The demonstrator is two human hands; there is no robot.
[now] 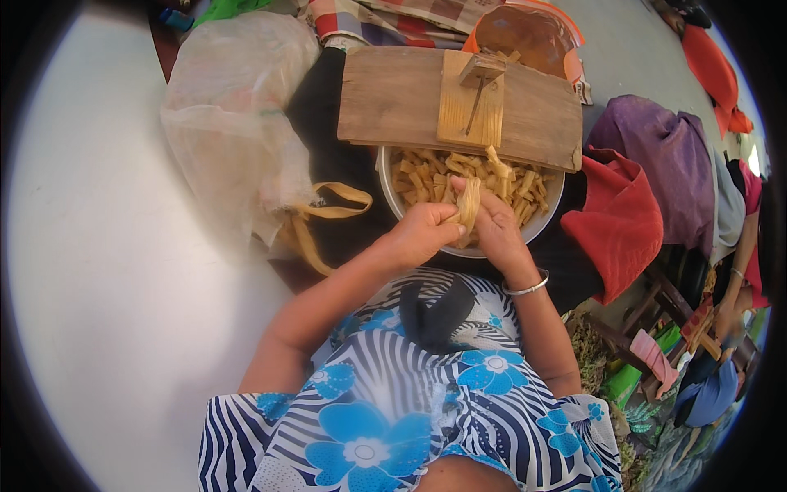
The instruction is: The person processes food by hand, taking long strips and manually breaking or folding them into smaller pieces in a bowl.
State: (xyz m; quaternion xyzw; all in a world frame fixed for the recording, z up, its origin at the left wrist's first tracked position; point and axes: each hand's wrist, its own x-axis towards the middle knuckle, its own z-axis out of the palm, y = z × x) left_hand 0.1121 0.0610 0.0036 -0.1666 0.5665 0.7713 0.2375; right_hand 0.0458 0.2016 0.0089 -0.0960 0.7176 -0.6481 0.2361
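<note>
Both my hands meet over a round metal basin (389,184) that holds many short folded pieces of tan, strip-like plant material (529,190). My left hand (421,230) pinches a tan fibrous strip (470,200) between thumb and fingers. The strip is looped, and its other side lies against the fingers of my right hand (495,227), which grips it too. Across the basin's far side rests a wooden board (393,98) with a paler wood piece (455,123), a small block (482,67) and a thin metal spike (474,111). My palms are hidden.
Left of the basin, a translucent plastic bag (240,117) has long tan strips (338,212) coming out. An orange-rimmed bag (522,37) with more pieces stands behind the board. Red cloth (621,221) and purple cloth (658,166) lie at the right. Another person's arm (738,264) is at far right.
</note>
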